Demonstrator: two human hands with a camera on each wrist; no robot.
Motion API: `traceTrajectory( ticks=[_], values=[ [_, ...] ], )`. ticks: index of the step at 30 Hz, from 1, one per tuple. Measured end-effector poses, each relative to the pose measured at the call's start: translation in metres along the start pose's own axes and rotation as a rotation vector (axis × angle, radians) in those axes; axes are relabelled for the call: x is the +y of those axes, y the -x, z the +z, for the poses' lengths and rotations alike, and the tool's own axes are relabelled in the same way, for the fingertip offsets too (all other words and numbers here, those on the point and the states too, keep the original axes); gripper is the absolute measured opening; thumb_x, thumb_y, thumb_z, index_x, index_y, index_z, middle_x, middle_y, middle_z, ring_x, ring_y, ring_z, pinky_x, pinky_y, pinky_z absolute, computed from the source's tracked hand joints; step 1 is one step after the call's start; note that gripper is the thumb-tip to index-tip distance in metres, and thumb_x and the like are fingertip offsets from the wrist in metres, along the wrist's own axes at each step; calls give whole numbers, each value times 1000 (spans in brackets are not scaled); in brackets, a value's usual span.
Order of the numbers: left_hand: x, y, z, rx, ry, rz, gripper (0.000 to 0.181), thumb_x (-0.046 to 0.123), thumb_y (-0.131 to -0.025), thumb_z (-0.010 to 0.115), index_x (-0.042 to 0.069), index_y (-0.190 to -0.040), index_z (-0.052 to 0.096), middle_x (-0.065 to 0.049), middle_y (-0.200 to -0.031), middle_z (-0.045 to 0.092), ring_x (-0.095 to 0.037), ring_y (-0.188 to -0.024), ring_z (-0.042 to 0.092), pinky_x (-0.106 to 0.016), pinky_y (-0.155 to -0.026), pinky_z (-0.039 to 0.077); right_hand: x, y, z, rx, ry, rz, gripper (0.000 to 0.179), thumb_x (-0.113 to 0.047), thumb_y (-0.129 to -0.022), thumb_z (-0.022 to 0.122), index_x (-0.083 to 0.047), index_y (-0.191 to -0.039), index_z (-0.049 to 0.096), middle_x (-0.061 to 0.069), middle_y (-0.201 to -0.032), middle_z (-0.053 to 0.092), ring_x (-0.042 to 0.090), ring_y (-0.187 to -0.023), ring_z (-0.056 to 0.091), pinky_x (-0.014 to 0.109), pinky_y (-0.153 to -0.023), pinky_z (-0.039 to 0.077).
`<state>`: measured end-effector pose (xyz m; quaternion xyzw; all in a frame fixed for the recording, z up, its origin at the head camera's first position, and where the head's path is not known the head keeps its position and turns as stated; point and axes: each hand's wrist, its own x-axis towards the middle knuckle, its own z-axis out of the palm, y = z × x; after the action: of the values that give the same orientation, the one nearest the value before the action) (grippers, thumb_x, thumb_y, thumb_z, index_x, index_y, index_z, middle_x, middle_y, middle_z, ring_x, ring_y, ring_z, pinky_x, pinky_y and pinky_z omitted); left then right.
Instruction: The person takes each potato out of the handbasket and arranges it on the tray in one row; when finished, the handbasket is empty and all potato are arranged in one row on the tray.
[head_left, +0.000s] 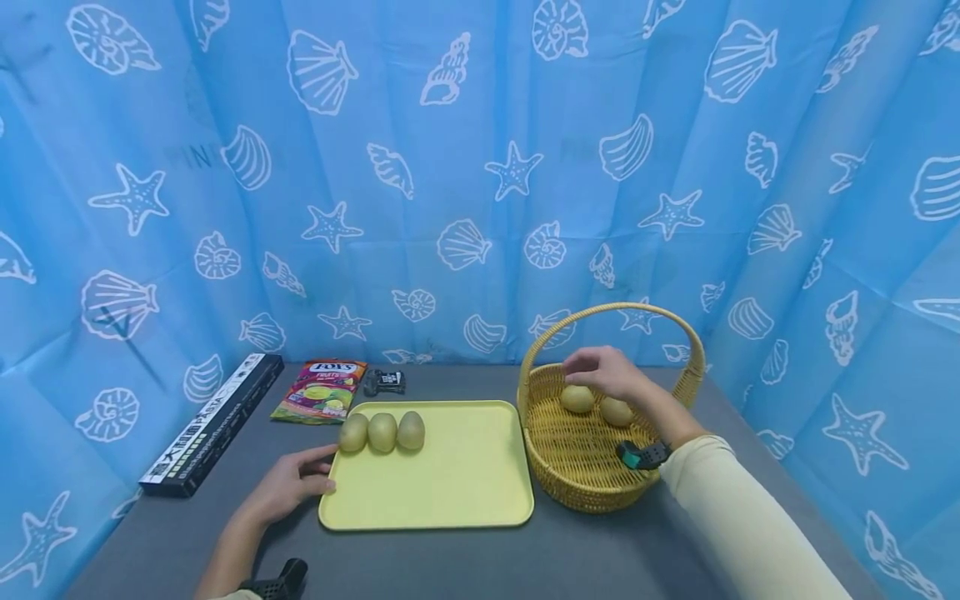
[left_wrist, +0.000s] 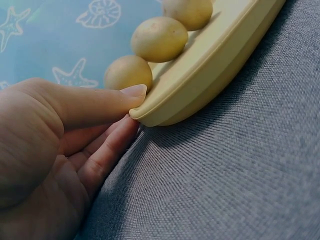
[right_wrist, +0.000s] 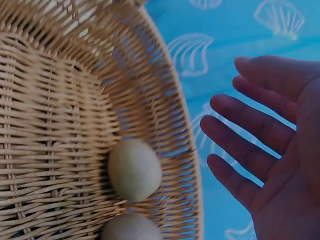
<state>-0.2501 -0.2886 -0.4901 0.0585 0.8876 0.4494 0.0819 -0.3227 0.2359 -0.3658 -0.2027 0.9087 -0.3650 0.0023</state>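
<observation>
Kiwis [head_left: 577, 398] under open right hand [head_left: 603, 372]

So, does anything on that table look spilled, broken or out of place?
Nothing stands out. Three kiwis sit in a neat row on the yellow tray, two more lie in the wicker basket, and the snack packet and black box lie flat, intact.

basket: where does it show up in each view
Head: the basket stands right of centre on the table, beside the tray, with the right hand over it.
Left wrist: not in it; only the tray's corner and the left hand.
Right wrist: the basket fills the left half.
Shared landmark: the blue shell curtain, in all three.
</observation>
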Motion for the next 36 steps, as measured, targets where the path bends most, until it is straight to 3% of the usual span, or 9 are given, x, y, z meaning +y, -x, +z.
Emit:
traceTrajectory(
  ticks=[11, 18, 21, 26, 33, 36],
  values=[
    [-1, 0, 0, 0, 19, 11, 67, 23, -82, 77, -1, -139, 51, -12, -113, 65, -29, -105, 60, -50, -91, 47, 33, -12, 15, -57, -2, 43, 31, -2, -91, 65, 9, -119, 61, 26, -116, 63, 38, -108, 59, 47, -90, 48],
    [2, 0, 1, 1, 11, -15, 68, 23, -82, 78, -1, -139, 51, -11, -112, 65, -27, -103, 60, -50, -89, 47, 40, -9, 26, -161, -114, 211, 43, -3, -90, 64, 2, -131, 56, 25, -143, 39, 44, -131, 36, 54, -99, 39],
    [3, 1, 0, 1, 12, -22, 67, 22, -82, 78, -1, -139, 51, -12, -112, 65, -27, -104, 60, -49, -89, 48, 41, -10, 31, -194, 15, 183, 43, -3, -85, 67, -1, -128, 61, 22, -139, 46, 42, -128, 40, 54, -97, 40],
    [3, 0, 0, 4, 5, -35, 67, 22, -82, 77, -1, -139, 51, -12, -113, 65, -28, -104, 60, -50, -90, 47, 43, -13, 38, -230, 192, 161, 53, 7, -73, 71, -7, -124, 66, 15, -128, 57, 32, -110, 52, 44, -83, 44],
    [4, 0, 1, 5, 6, -45, 67, 22, -82, 77, 0, -139, 51, -11, -113, 65, -28, -104, 60, -51, -90, 46, 40, -13, 43, -227, 283, 154, 56, 8, -70, 74, -7, -123, 66, 18, -124, 58, 31, -104, 53, 41, -76, 45],
    [4, 1, 0, 2, 11, -34, 66, 22, -83, 77, -1, -140, 50, -12, -114, 65, -28, -105, 60, -51, -90, 47, 36, -12, 41, -211, 267, 163, 54, 8, -71, 73, -7, -123, 66, 17, -123, 59, 29, -99, 54, 40, -73, 45]
  ],
)
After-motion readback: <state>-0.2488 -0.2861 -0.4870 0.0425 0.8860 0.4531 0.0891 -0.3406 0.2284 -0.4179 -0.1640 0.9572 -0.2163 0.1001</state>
